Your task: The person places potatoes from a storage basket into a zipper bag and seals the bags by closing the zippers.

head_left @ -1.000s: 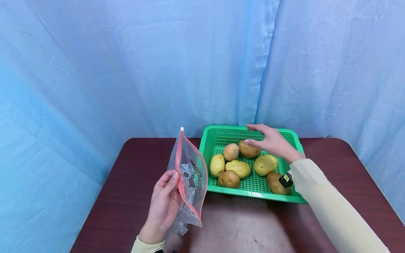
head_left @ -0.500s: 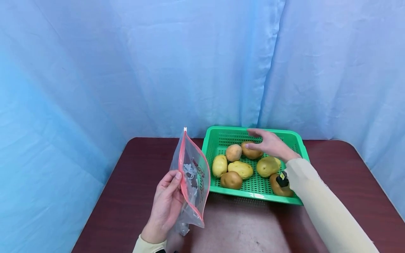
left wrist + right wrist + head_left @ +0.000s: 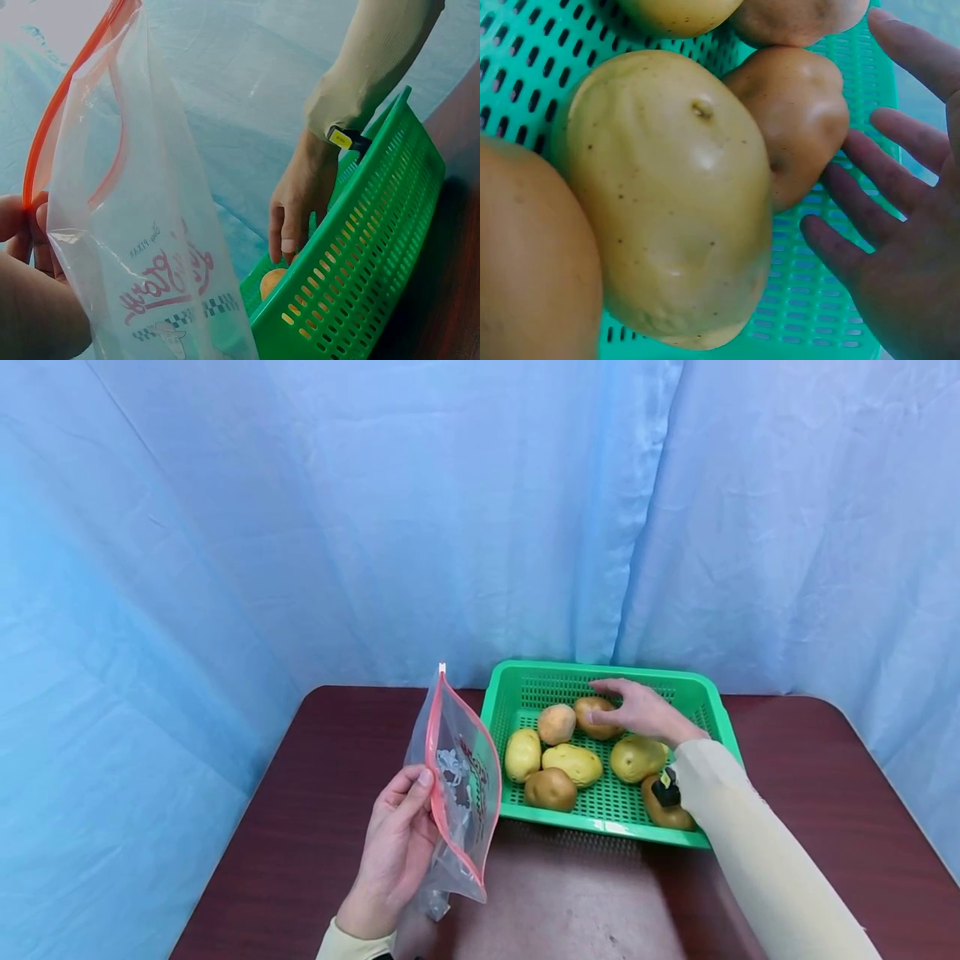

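In the head view my left hand (image 3: 393, 852) pinches the pink-edged mouth of a clear zip bag (image 3: 474, 777) between thumb and fingers. The bag's mouth gapes, and a white slider sits at its top corner. My right hand (image 3: 647, 713) is over the back of a green basket (image 3: 600, 827), fingers spread around a brown potato (image 3: 589, 703). From the right wrist, that potato (image 3: 799, 120) lies just beside the extended fingertips; whether they touch it is unclear. Next to it are a paler round potato (image 3: 557, 724) and a yellow potato (image 3: 633, 758).
More potatoes lie in the basket: a yellow one at left (image 3: 522, 755), a yellow one in the middle (image 3: 573, 765), a brown one in front (image 3: 551, 790) and a brown one (image 3: 666, 814) partly behind the wrist camera. Dark red table (image 3: 352, 735); blue curtain (image 3: 450, 510) behind.
My right hand has lowered toward the brown potato at the back of the basket. The left hand still holds the bag; the whole view has shifted slightly.
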`<state>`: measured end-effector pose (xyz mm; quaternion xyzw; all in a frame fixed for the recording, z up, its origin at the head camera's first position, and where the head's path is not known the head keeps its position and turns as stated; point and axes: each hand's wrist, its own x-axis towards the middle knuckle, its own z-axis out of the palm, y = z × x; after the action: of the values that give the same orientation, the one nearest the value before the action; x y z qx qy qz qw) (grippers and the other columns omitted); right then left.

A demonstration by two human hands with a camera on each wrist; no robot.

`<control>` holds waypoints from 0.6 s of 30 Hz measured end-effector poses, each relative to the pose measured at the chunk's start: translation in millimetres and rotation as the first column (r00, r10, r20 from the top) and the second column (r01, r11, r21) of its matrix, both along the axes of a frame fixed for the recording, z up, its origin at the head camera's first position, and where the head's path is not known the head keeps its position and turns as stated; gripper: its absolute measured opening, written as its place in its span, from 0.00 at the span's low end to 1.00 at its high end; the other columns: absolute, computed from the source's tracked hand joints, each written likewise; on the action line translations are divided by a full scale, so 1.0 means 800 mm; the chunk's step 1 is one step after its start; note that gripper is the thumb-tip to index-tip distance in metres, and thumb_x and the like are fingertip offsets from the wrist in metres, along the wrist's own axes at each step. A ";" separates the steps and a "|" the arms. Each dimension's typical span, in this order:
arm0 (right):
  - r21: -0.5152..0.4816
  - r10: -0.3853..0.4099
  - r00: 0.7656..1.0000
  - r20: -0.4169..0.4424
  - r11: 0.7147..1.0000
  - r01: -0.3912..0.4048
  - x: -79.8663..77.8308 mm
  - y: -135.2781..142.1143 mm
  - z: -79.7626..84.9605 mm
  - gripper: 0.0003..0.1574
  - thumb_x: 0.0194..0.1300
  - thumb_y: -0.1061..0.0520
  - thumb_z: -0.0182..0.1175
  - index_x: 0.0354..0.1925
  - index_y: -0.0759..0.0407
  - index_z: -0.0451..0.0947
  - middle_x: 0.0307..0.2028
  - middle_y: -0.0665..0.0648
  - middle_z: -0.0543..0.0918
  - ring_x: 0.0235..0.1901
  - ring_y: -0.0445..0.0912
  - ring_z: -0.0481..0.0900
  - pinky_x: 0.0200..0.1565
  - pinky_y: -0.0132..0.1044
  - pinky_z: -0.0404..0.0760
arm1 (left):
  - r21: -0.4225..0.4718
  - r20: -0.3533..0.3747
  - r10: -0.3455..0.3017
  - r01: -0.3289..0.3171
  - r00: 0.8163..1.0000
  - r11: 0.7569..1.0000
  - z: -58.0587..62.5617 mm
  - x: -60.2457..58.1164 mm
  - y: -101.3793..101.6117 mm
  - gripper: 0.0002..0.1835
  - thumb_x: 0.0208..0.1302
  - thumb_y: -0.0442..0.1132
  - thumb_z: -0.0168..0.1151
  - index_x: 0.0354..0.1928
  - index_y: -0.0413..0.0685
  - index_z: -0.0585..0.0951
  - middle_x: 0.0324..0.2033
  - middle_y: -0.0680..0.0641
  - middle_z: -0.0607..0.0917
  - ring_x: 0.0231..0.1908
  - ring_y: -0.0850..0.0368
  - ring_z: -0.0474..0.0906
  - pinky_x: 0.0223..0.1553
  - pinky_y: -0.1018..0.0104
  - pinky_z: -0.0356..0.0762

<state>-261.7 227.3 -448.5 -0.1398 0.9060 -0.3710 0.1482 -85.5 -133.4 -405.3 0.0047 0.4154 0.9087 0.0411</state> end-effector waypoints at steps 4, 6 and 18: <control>0.024 0.013 1.000 -0.013 1.000 -0.013 -0.003 0.000 -0.009 0.51 0.69 0.39 0.67 0.77 0.62 0.61 0.73 0.70 0.65 0.69 0.67 0.67 0.65 0.66 0.68 | 0.004 -0.005 0.001 -0.001 1.000 1.000 0.000 0.000 0.000 0.13 0.79 0.32 0.54 0.39 0.52 0.85 0.30 0.55 0.85 0.29 0.66 0.80 0.32 0.76 0.79; 0.036 0.023 0.999 -0.022 0.999 -0.022 -0.003 0.000 -0.012 0.51 0.68 0.40 0.69 0.77 0.63 0.62 0.73 0.71 0.65 0.67 0.67 0.68 0.64 0.65 0.69 | 0.008 -0.007 0.000 0.000 1.000 1.000 0.000 0.000 0.001 0.13 0.79 0.32 0.54 0.39 0.53 0.85 0.30 0.55 0.85 0.29 0.66 0.80 0.32 0.76 0.79; 0.084 0.083 0.996 -0.013 0.993 -0.082 -0.005 -0.003 -0.023 0.46 0.69 0.48 0.69 0.76 0.64 0.63 0.70 0.72 0.65 0.62 0.64 0.71 0.55 0.60 0.76 | 0.007 -0.010 0.001 -0.001 1.000 1.000 -0.001 -0.001 0.001 0.13 0.79 0.32 0.54 0.39 0.53 0.86 0.31 0.55 0.85 0.29 0.67 0.80 0.32 0.76 0.79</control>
<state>-265.6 225.1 -466.9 -0.1740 0.9154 -0.3251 0.1616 -86.0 -132.4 -406.4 0.0091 0.4124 0.9101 0.0387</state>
